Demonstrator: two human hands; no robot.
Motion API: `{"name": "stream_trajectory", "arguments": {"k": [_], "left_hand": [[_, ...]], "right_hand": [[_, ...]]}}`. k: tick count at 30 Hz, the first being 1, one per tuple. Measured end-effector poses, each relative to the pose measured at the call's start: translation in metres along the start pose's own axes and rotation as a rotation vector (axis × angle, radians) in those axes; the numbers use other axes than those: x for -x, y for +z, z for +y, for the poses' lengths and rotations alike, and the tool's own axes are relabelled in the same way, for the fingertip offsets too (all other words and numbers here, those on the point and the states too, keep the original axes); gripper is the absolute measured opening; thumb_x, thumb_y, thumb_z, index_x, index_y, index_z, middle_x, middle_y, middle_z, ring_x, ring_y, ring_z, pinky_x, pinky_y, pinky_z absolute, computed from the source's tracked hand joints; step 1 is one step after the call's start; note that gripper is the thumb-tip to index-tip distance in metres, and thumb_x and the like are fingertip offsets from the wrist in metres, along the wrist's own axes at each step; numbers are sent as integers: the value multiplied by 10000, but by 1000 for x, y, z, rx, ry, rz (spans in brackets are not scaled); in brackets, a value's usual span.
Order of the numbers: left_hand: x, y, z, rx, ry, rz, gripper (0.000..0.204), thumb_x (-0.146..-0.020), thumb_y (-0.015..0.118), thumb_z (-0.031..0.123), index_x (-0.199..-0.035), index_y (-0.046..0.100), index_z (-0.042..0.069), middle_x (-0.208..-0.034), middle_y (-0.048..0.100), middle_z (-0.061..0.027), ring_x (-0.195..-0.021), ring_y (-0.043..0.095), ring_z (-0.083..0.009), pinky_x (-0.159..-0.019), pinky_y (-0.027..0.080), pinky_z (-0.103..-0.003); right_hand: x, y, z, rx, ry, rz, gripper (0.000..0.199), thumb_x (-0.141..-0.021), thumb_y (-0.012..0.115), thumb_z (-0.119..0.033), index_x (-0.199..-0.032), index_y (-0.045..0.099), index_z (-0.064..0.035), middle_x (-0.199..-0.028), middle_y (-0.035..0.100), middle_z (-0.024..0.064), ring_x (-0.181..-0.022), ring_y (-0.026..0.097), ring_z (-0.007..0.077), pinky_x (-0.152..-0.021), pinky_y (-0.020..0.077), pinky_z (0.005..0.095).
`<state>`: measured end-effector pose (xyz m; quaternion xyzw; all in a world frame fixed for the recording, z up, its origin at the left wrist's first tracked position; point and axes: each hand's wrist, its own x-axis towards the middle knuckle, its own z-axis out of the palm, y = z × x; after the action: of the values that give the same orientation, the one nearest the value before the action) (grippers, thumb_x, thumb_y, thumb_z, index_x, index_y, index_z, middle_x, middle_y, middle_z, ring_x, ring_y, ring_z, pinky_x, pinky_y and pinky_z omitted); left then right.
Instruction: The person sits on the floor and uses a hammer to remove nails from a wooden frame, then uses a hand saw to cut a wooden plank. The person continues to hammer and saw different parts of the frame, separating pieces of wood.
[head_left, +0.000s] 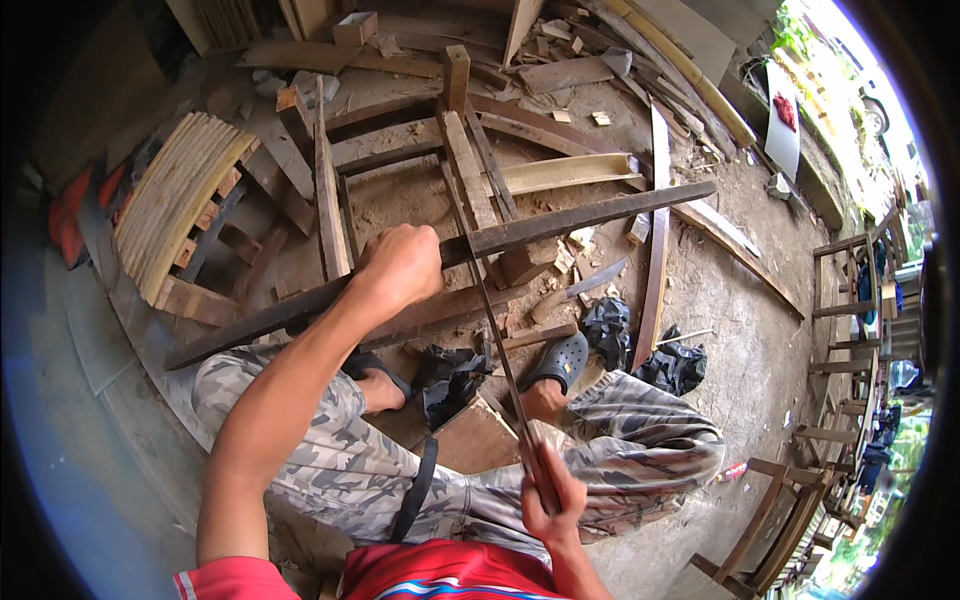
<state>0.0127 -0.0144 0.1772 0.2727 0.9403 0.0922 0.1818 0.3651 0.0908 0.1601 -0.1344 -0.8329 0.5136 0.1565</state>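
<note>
A long dark wooden bar (598,208) lies slantwise across a wooden frame (460,150) in front of me. My left hand (400,264) is closed around the bar, left of its middle. My right hand (556,502), low and near my lap, grips the brown handle of a handsaw. The thin blade of this handsaw (503,350) is seen nearly edge-on. It runs away from me and meets the bar just right of my left hand. How deep the blade sits in the wood cannot be made out.
A slatted wooden piece (185,195) leans at the left. By my shoes lie a machete (597,278), a wooden-handled tool (540,337) and crumpled black plastic (452,375). Planks and offcuts are strewn at the back; a wooden rack (840,350) stands at the right.
</note>
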Motion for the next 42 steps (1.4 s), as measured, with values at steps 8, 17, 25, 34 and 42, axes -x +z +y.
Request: {"name": "stream_trajectory", "arguments": {"k": [8, 17, 25, 34, 42], "left_hand": [[2, -1, -3, 4, 14, 24, 148, -664, 653, 31, -750, 719, -69, -772, 662, -323, -812, 703, -458, -738, 565, -499], [4, -8, 8, 1, -44, -33, 162, -661, 645, 4, -783, 736, -52, -807, 679, -309, -847, 703, -456, -759, 559, -504], [-5, 2, -7, 5, 26, -49, 248, -671, 698, 129, -739, 688, -109, -735, 611, -360, -776, 676, -474, -745, 560, -479], [-1, -9, 3, -7, -21, -90, 209, -655, 656, 51, -738, 670, -140, -766, 613, -371, -803, 674, -482, -762, 556, -479], [4, -18, 15, -58, -33, -76, 219, -706, 700, 124, -781, 710, -81, -817, 652, -333, -834, 683, -459, -801, 556, -478]], "right_hand": [[-109, 47, -19, -47, -71, 76, 588, -828, 577, 51, -1409, 498, -2, -1151, 696, 210, -918, 738, 253, -742, 531, 270], [-25, 1, -23, 14, -21, -1, 562, -797, 545, 95, -1358, 516, 63, -1110, 701, 249, -927, 722, 217, -780, 529, 274], [-96, 46, -9, -53, -19, 85, 594, -792, 622, 39, -1378, 541, -6, -1016, 721, 208, -748, 726, 185, -670, 520, 265], [-15, -2, -16, 18, -25, 16, 616, -738, 602, 61, -1351, 556, 24, -1026, 723, 194, -671, 720, 224, -627, 531, 269], [-99, 24, -40, -108, 92, -3, 580, -800, 599, 44, -1373, 556, -36, -969, 726, 167, -629, 645, 157, -607, 487, 263]]}}
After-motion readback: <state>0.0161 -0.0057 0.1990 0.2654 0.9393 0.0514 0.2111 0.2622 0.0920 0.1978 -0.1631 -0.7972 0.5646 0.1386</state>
